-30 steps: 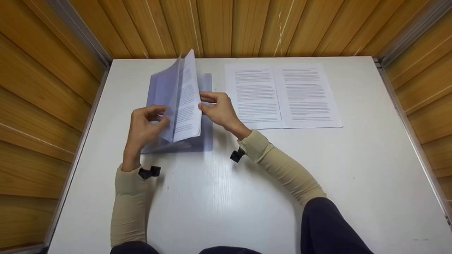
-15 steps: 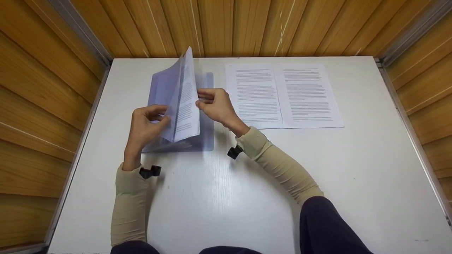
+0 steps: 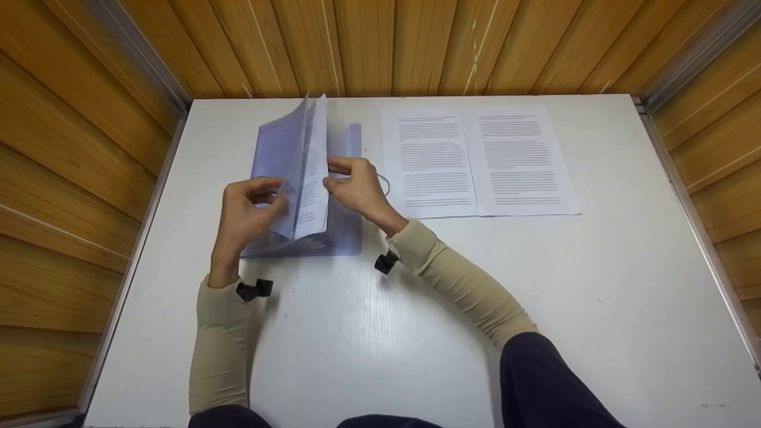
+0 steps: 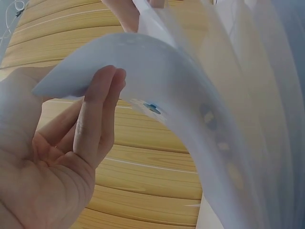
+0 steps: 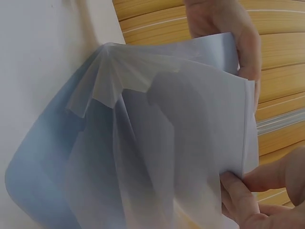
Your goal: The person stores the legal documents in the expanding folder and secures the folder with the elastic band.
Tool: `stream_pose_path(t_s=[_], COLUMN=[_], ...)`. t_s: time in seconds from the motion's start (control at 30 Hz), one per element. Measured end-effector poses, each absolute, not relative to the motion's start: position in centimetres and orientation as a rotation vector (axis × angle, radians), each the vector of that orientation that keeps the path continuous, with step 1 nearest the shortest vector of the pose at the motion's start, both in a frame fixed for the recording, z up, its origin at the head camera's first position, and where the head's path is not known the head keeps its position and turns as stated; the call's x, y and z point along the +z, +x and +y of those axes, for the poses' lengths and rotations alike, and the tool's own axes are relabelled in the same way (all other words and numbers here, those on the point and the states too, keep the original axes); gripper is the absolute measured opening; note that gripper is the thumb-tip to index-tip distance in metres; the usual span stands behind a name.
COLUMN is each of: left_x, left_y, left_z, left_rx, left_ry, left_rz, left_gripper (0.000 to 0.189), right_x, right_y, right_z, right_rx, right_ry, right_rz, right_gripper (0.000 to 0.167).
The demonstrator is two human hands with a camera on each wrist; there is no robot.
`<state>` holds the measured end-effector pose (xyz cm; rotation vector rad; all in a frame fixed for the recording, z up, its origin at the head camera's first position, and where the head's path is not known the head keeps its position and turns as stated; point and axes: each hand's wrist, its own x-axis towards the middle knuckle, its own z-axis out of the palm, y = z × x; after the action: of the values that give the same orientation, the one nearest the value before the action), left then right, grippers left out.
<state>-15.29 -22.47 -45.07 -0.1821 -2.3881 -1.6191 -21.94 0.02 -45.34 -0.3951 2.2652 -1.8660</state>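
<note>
Spreading across most of the head view is a white table [image 3: 535,291], and near its far left part a translucent blue folder [image 3: 276,148] stands partly open, its leaves fanned upward. To its right, well apart from the hands' work, a pair of printed pages [image 3: 440,160] lies flat side by side.

Between the hands, a bundle of printed paper [image 3: 312,184] rises nearly upright among the folder's clear sleeves [image 5: 143,181]; I cannot tell how far it sits inside one. The likeliest trouble is a corner or edge catching on a sleeve and creasing, because the thin plastic leaves crowd together and the paper is held by one edge only. The bent blue flap [image 4: 138,57] might also spring back if let go, since it is curled under tension, and knock the paper askew.

The left hand [image 3: 241,208] comes from a forearm pointing straight away from the person and pinches the flap's free edge between thumb and fingers. The right hand [image 3: 359,187], its forearm slanting in from the lower right, pinches the paper's right edge, index finger higher, thumb lower, touching nothing else plainly visible.
</note>
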Motion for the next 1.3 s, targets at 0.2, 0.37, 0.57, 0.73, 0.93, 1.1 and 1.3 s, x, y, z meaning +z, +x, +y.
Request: stream_pose_path(t_s=[0.2,0.37,0.57,0.73,0.93,1.1,1.3], left_x=[-45.1,-44.9,-44.8,-44.9,-45.0,-44.8,-44.8], left_y=[-15.3,-15.3,-15.4,-15.3,-15.3,-15.2,-15.1], left_z=[-22.5,-22.5,-22.3,-22.4,-22.6,-22.4,-22.5], left_rx=[-1.636,-1.644,-1.665,-1.677,-1.682,-1.678,-1.666], left_ry=[-0.171,-0.168,-0.164,-0.169,-0.184,-0.187,-0.179], left_rz=[-2.395,-2.415,-2.411,-2.410,-2.394,-2.376,-2.383], left_gripper=[0.028,0.028,0.027,0.027,0.025,0.024,0.024], right_x=[-45.5,-45.5,-45.6,-45.4,-44.8,-44.6,-44.5], right_y=[-21.6,-21.6,-21.8,-21.7,-21.8,-22.0,-22.6], right_z=[-0.5,-0.5,-0.2,0.5,1.9,3.5,5.7], right_rx=[-1.820,-1.836,-1.836,-1.829,-1.823,-1.812,-1.784], right_ry=[-0.399,-0.405,-0.431,-0.435,-0.438,-0.450,-0.482], right_rz=[2.302,2.276,2.273,2.246,2.219,2.250,2.310], right_gripper=[0.048,0.048,0.047,0.047,0.048,0.045,0.042])
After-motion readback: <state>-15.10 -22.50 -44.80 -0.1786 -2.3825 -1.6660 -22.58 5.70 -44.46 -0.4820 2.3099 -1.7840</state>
